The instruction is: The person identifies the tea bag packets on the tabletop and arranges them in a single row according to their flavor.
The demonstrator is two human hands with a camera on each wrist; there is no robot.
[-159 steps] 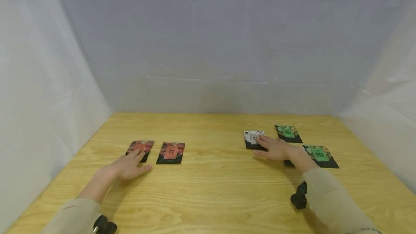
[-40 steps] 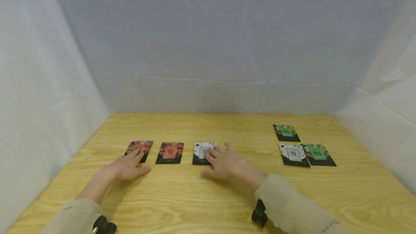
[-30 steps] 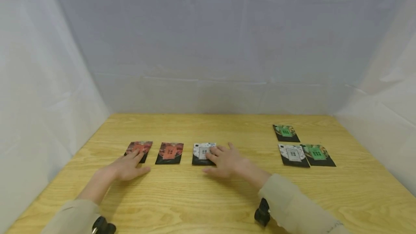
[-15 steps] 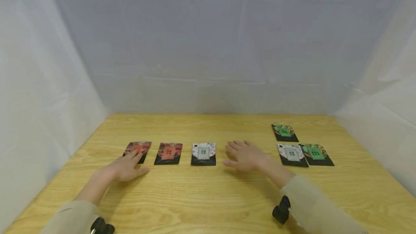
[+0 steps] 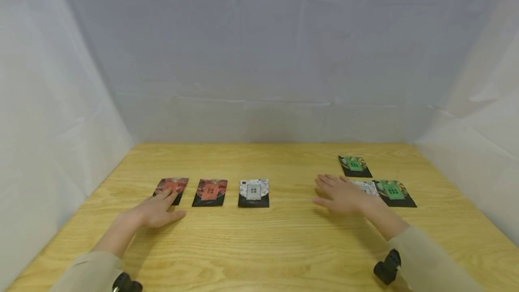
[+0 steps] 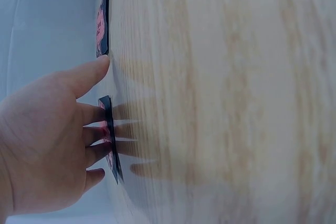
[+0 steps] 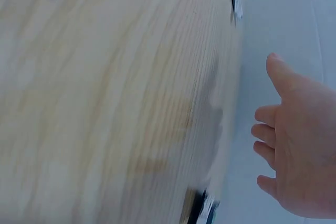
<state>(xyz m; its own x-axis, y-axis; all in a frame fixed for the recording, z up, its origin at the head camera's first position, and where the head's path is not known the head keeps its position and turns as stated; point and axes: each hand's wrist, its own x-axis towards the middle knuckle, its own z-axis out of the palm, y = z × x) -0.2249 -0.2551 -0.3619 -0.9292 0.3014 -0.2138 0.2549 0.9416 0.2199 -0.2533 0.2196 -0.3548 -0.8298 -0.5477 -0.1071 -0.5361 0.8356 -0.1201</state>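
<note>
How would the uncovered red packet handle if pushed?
The uncovered red packet looks thin, so probably light. Its edge seems slightly curved in the left wrist view, suggesting some flex. Lying so low, it should slide rather than tip.

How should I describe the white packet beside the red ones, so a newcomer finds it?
On the wooden table, find the left-hand row of three packets. The white packet is its rightmost. Its pale upper part sets it apart from the two red packets; the right hand partly hides the other white packet.
</note>
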